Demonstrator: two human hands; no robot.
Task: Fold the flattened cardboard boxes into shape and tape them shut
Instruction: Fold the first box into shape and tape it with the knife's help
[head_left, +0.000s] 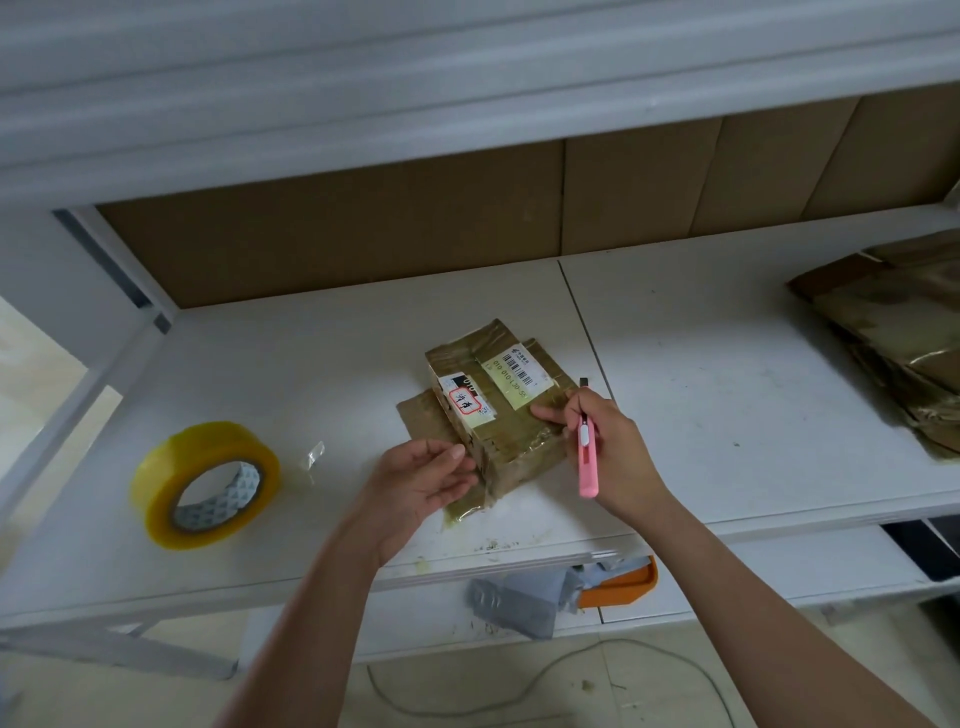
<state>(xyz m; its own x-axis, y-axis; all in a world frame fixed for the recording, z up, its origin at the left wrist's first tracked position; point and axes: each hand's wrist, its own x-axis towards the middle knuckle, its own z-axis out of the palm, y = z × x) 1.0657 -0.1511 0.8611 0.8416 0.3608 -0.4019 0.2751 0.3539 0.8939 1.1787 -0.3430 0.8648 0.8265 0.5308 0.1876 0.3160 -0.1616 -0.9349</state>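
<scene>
Where the tabletop's (727, 364) front edge runs nearest the person, two bare hands work at its middle. Left hand (423, 480): grip released, fingers relaxed, fingertips touching the near-left face of the cardboard box (498, 405). Right hand (610, 457): grip grasping a pink utility knife (588, 457), thumb resting on the box's near-right top edge.

Box: folded into shape, wrapped in glossy tape, one flap lying flat on the tabletop at its left. Labels: white sticker with red-framed handwriting, not legible; pale label with barcode and digits reading roughly "010 010".

Left of box: small scrap of clear tape (314, 457), then a roll of yellow-tinted packing tape (205, 486) near the front-left corner, lying tilted. Open surface between box and roll, and to the right.

Right edge: stack of flattened cardboard boxes (893, 332), well apart.

Far edge: brown cardboard backing (363, 228) under the upper shelf (363, 78).
</scene>
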